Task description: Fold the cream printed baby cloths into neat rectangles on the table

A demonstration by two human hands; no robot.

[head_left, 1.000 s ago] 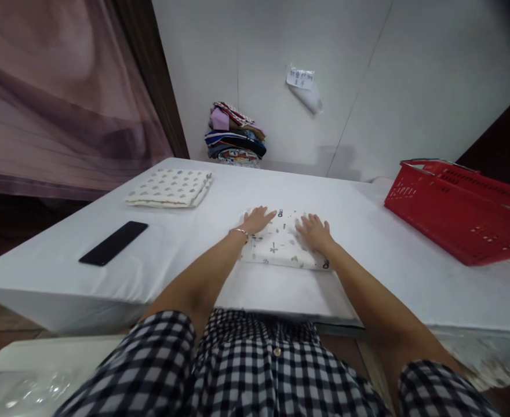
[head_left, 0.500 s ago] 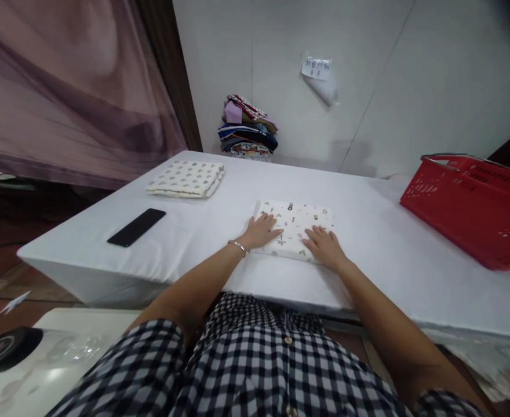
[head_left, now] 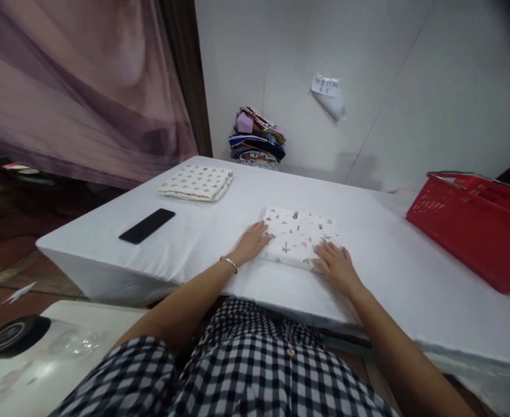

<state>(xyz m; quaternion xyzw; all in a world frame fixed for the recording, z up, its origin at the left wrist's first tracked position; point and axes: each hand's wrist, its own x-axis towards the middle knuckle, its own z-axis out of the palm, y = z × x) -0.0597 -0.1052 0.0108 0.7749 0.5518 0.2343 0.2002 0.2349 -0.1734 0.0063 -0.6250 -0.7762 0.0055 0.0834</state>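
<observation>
A folded white cloth (head_left: 297, 234) with small printed figures lies flat on the white-covered table (head_left: 220, 231) in front of me. At its left edge rests my left hand (head_left: 251, 240), fingers stretched out and a bracelet on the wrist. My right hand (head_left: 337, 265) lies on the cloth's near right corner, fingers extended. Neither hand grips the fabric. Farther back on the left is a second folded cloth (head_left: 197, 182), cream with small grey shapes.
A black phone (head_left: 147, 226) lies left on the table. The red basket (head_left: 472, 231) stands at the right. Behind the table rises a stack of folded fabrics (head_left: 258, 139) by the wall. Lower left, a clear jar with a black lid (head_left: 14, 337) lies on a white surface.
My left hand has slid left to the cloth's side edge. My right hand has shifted slightly toward the near right corner. The whole view has tilted a little.
</observation>
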